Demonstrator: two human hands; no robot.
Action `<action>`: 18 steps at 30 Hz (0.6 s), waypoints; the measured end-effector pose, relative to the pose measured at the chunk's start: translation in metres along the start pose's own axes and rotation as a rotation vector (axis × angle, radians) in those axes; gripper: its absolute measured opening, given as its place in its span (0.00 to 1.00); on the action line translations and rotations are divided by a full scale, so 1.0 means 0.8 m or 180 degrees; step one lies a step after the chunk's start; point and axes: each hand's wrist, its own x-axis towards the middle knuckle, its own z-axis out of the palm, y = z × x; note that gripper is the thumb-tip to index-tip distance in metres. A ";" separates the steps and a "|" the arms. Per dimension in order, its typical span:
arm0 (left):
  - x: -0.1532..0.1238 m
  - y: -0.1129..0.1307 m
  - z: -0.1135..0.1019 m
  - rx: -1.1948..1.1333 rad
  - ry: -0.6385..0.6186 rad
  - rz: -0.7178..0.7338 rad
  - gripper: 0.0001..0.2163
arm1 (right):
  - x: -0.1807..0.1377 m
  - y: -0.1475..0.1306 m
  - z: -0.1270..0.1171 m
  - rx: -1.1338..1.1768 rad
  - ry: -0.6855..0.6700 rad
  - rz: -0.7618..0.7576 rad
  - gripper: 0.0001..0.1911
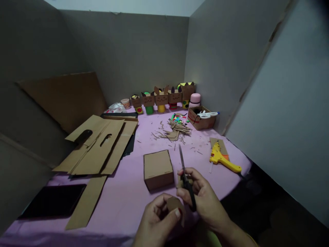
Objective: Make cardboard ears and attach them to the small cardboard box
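A small brown piece (172, 203) is at the near edge of the table, pinched between thumb and fingers of the left hand (155, 218). Just right of it, the right hand (203, 197) is curled around black scissors (189, 190), blades together and pointing far. Just beyond the hands sits a closed box (158, 168). Farther on lie cardboard scraps (176, 130); to the right, a yellow glue gun (222, 158). Cardboard sheets (100, 145) lie left, with a dark tablet (52, 201) nearer. At the far side, cardboard figures (161, 99) stand in a row.
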 end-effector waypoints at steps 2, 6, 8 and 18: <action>-0.003 0.003 0.001 0.0055 0.0097 0.0095 0.13 | -0.007 0.006 -0.010 -0.0191 0.0035 -0.0020 0.21; -0.005 0.005 0.000 0.0058 0.0177 0.0043 0.15 | -0.029 0.021 -0.033 -0.1042 -0.0372 0.0144 0.20; -0.006 0.005 0.001 0.0076 0.0126 0.0014 0.15 | -0.039 0.025 -0.040 -0.1533 -0.0501 0.0136 0.21; -0.013 0.006 0.002 0.0350 -0.0049 0.0044 0.14 | -0.051 0.002 -0.048 -0.2664 -0.0759 0.0031 0.21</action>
